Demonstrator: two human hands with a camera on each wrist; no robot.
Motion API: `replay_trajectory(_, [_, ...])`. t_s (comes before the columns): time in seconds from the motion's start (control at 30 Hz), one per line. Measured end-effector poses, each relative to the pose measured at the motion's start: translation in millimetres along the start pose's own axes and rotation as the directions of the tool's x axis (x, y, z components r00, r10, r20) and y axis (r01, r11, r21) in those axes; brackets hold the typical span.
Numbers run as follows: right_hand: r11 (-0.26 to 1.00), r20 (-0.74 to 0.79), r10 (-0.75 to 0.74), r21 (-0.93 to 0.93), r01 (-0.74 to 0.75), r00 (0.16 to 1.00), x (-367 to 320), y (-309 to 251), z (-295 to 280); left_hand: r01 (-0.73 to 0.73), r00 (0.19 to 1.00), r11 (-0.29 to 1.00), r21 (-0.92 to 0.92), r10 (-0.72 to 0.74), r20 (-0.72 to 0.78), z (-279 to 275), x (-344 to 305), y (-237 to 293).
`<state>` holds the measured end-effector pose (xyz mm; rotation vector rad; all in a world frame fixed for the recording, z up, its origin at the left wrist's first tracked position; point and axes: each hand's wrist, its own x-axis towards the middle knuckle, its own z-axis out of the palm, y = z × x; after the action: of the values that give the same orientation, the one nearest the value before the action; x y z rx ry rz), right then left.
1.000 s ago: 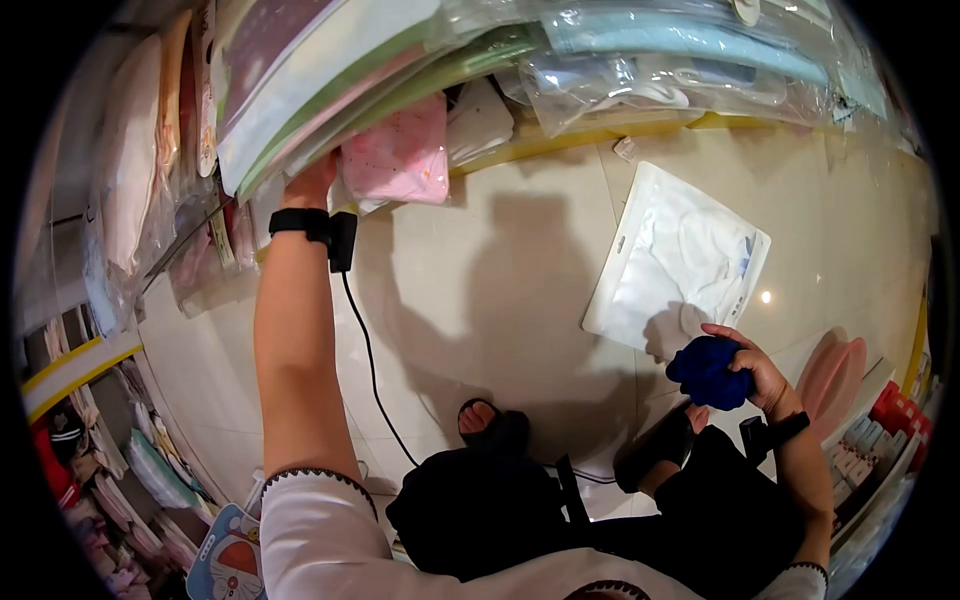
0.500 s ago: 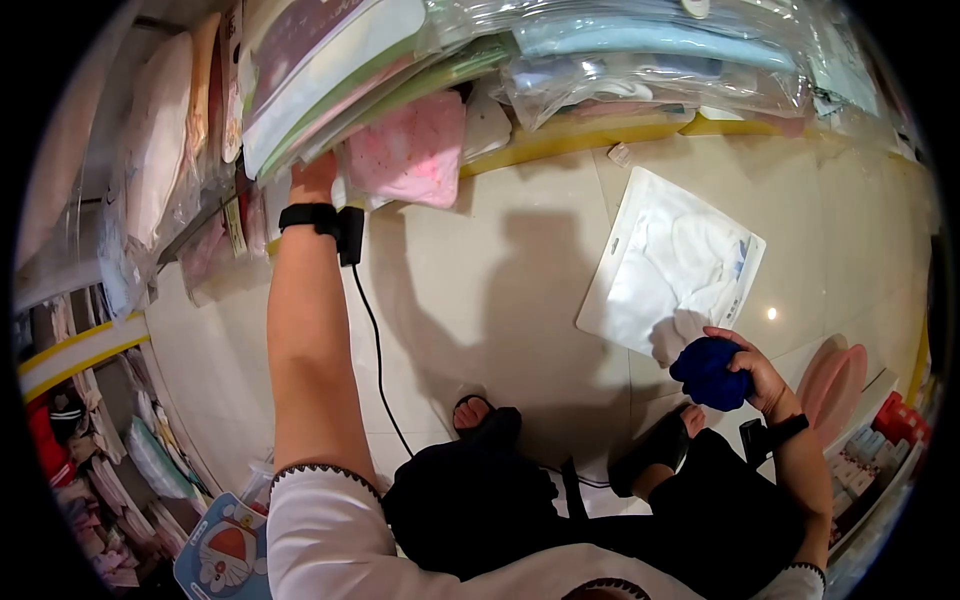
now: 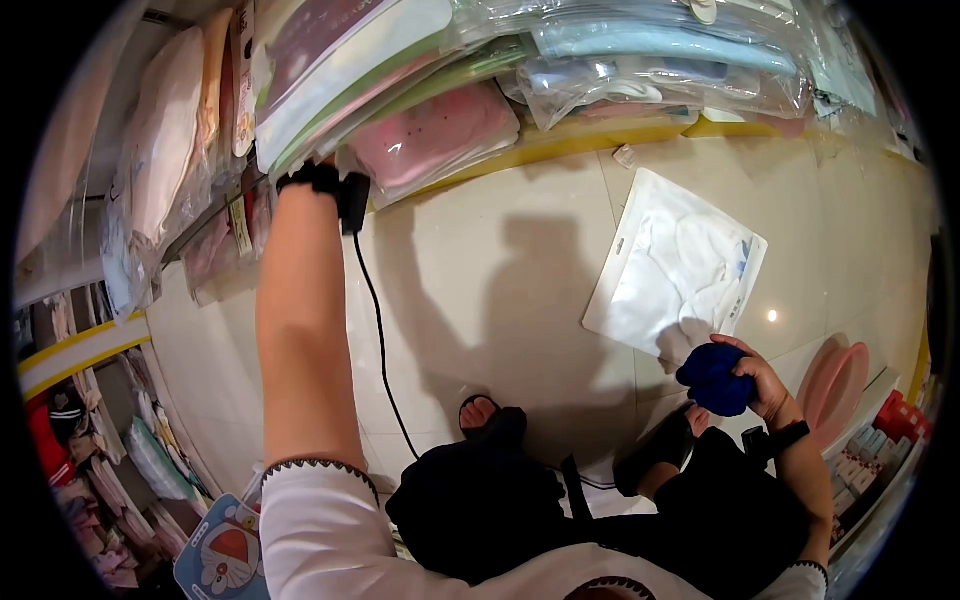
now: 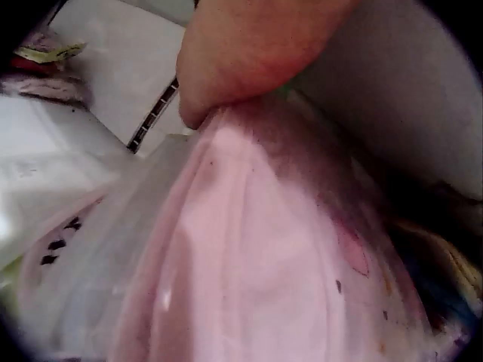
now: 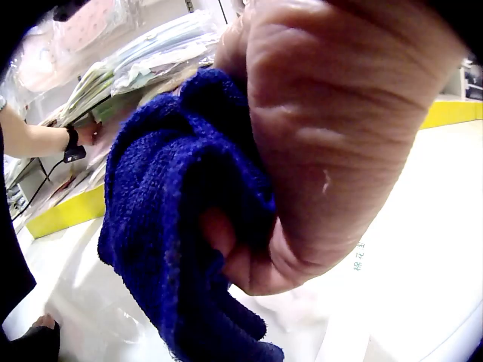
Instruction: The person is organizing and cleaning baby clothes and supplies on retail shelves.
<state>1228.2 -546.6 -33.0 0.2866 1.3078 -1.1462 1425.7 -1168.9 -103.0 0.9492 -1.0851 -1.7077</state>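
A pink package in clear plastic (image 3: 435, 135) juts from the lower shelf at the upper left of the head view. The left hand (image 4: 260, 56) grips the top edge of this pink package (image 4: 249, 249) in the left wrist view; its fingertips are hidden. Under the overhanging packages, little of that hand shows in the head view. The right hand (image 3: 765, 380) holds a bunched dark blue cloth (image 3: 716, 379) above the floor. Seen from the right wrist, the hand (image 5: 332, 136) has its fingers curled into the fuzzy blue cloth (image 5: 173, 204).
A white packaged item (image 3: 675, 265) lies on the tiled floor. Bagged textiles (image 3: 660, 45) fill the shelf ahead, and more packages (image 3: 165, 140) hang at the left. Pink basins (image 3: 835, 390) and a red basket (image 3: 903, 415) stand at the right. A black cable (image 3: 380, 340) hangs from the left wrist.
The left hand has moved farther in under the shelf packages. The pink package has shifted right and turned, showing more of itself. The right hand and blue cloth have barely moved.
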Motion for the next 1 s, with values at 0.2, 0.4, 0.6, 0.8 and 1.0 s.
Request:
replay_trajectory(0.2, [0.999, -0.005, -0.039, 0.018, 0.039, 0.999, -3.2, -2.1, 11.0, -0.455, 0.863, 0.399, 0.796, 0.419, 0.283, 30.2, -31.1, 1.9])
replay_trajectory(0.4, [1.0, 0.021, -0.002, 0.013, 0.001, 1.0, 3.7, 5.6, -1.0, -0.652, 0.613, -0.436, 0.621, 0.18, 0.769, 49.6, -139.5, -11.1])
replay_trajectory(0.6, [0.999, 0.027, -0.027, -0.045, 0.028, 0.999, 2.6, -15.8, 14.9, -0.468, 0.722, -0.674, 0.572, 0.082, 0.687, 32.6, -97.5, -13.0])
replay_trajectory(0.8, [0.997, 0.076, -0.073, -0.029, 0.075, 0.994, -9.6, -17.2, 12.5, -0.458, 0.721, -0.626, 0.631, 0.154, 0.676, 54.9, -118.1, -11.8])
replay_trajectory(1.0, [0.994, 0.087, -0.108, 0.01, 0.107, 0.99, -10.8, 6.2, -17.0, -0.837, 0.529, 0.199, 0.51, 0.058, 0.846, 117.8, -231.3, -67.2])
